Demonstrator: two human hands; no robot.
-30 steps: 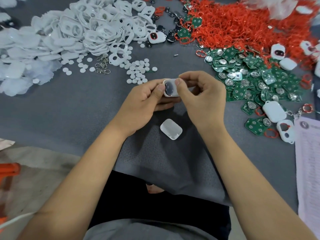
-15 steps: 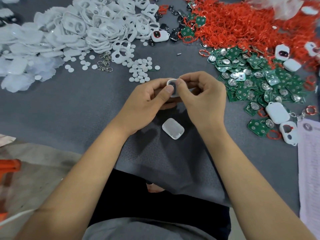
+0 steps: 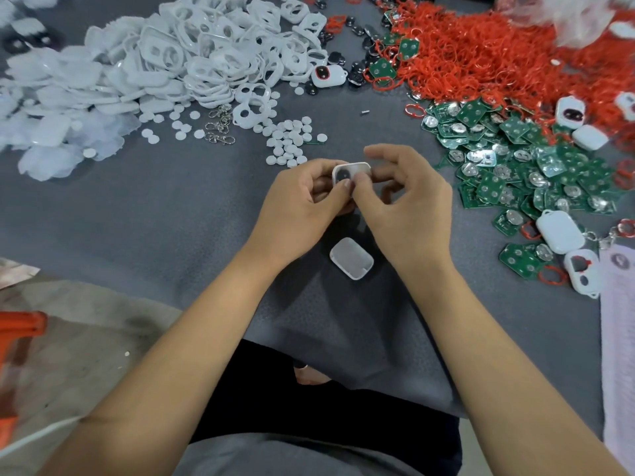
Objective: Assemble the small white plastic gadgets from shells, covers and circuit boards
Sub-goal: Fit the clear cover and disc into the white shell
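My left hand [image 3: 302,204] grips a small white gadget shell [image 3: 352,172] with a dark round part showing in it, held just above the grey cloth. My right hand [image 3: 409,201] pinches the same shell from the right, its thumb tip pressing on the shell's face and its forefinger raised above. A second white shell half [image 3: 351,258] lies loose on the cloth just below my hands. White covers [image 3: 192,63] are heaped at the back left. Green circuit boards [image 3: 515,166] spread out on the right.
Red rubber rings [image 3: 498,53] pile up at the back right. Small white discs [image 3: 288,142] and metal clasps [image 3: 220,127] lie ahead of my hands. Finished white gadgets [image 3: 560,231] sit at the right, beside a printed sheet [image 3: 618,338]. An orange object [image 3: 20,324] is at the lower left.
My right forefinger has lifted off the shell and its thumb now presses on the face. The shell stays between both hands, turned slightly.
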